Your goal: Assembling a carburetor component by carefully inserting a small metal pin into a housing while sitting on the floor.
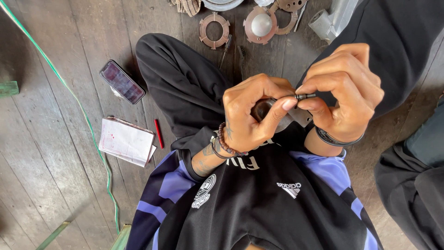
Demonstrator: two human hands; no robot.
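Head view. Left hand [249, 113] curls closed around a dark rounded part [262, 109], thumb tip pressed against the near end of a small threaded bolt [305, 96]. Right hand [344, 90] pinches the bolt between thumb and fingertips, closed on it. The bolt lies with its long axis roughly level, running left to right between the two hands, just above a grey metal piece [303, 116] that sits under the fingers; the right hand is the nearer to it. Both hands work over the lap of a seated person in black trousers. Surface: dark wooden plank floor [55, 185]. Well apart on it lie a phone [122, 82], a notebook [126, 141], a red pen [158, 133], a green cord [88, 120], and rusty ring plates [214, 30] at the top.
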